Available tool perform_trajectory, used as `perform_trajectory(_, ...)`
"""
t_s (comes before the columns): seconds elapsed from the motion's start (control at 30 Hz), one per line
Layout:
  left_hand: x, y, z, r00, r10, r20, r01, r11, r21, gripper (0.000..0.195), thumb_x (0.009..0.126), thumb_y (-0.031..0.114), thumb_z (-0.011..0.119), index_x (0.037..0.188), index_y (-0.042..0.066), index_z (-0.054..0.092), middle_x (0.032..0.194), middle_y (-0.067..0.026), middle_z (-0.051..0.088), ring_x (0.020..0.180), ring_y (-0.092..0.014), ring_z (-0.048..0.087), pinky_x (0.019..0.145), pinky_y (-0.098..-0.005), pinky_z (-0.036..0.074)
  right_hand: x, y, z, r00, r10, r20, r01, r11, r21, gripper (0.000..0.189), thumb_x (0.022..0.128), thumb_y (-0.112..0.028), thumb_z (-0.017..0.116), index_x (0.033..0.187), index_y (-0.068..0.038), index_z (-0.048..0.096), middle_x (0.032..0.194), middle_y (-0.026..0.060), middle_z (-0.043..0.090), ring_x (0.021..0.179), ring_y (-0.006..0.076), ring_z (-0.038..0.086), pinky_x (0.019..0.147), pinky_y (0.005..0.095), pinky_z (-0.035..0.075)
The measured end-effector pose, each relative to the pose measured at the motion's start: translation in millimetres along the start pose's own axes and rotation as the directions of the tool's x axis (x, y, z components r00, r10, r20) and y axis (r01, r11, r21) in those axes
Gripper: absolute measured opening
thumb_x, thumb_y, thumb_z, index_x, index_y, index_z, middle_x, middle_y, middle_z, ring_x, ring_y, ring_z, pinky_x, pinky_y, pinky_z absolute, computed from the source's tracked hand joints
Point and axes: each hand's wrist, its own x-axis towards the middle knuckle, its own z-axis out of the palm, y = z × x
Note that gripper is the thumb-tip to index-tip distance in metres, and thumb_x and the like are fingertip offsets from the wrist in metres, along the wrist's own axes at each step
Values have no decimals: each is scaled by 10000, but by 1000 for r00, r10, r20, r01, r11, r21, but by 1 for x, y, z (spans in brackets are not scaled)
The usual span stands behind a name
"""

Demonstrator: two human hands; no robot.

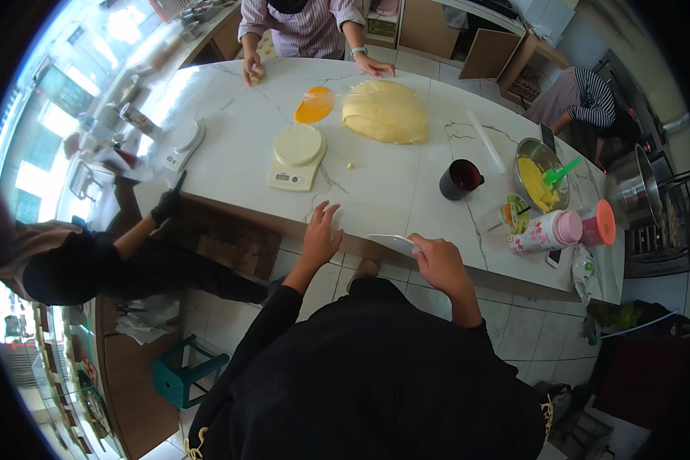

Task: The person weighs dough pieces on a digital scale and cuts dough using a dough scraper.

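My right hand (441, 261) grips a thin white dough scraper (392, 241) at the table's near edge. My left hand (322, 233) is bare, its fingers apart, at the edge below a cream digital kitchen scale (296, 156). A small dough bit (350, 165) lies right of that scale. Farther back rests a large mound of yellow dough (385, 112), partly under clear plastic film. An orange scraper (314, 105) lies left of the mound. A person across the table has one hand on small dough pieces (256, 76) and the other beside the mound.
A dark mug (461, 179), a clear plastic stick (486, 142), a steel bowl with yellow filling (533, 172), a floral bottle (546, 232) and an orange-lidded tumbler (601, 223) stand right. A white scale (184, 144) is left. A black-gloved person stands left; another bends at the upper right.
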Motion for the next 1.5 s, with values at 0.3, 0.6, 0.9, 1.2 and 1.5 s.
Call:
perform_trajectory(0.3,-167,2,14,967,-122,222,126,992,0,684,737,57,676,1337,81,349,1335,-214,346,1104,-407,504,887,-436,465,-118,-24,33,990,56,131,-57,998,9,211,821,-137,549,1022,-98,599,741,197,617,738,399,602,657,484,465)
perform_trajectory(0.6,-273,-36,65,778,-377,503,397,915,71,753,751,181,713,1362,58,292,1251,-264,419,1025,-409,559,864,-445,491,-196,-8,26,975,199,95,-200,980,-1,270,794,-119,536,1058,-116,592,819,192,632,769,395,601,683,480,475)
perform_trajectory(0.9,-305,-34,135,492,-588,642,526,788,319,818,686,330,742,1315,-19,353,1129,-293,565,1051,-404,569,900,-440,472,-267,52,-12,933,351,74,-352,936,-5,246,790,-128,533,1028,-113,591,861,180,642,821,387,605,716,477,479)
perform_trajectory(1.2,-241,48,273,582,-438,685,476,867,150,590,716,309,725,1191,19,529,1031,-210,643,958,-328,628,838,-404,500,-380,148,-74,803,596,-3,-596,802,-23,301,753,-111,609,1053,-121,619,935,152,660,876,366,618,759,455,482)
perform_trajectory(1.5,-162,204,357,775,1,632,345,837,-424,246,823,149,638,1027,16,598,914,-120,670,742,-183,658,681,-336,526,-440,208,-91,719,691,76,-692,722,-24,334,734,-105,614,1067,-122,632,954,161,662,903,351,621,783,436,489)
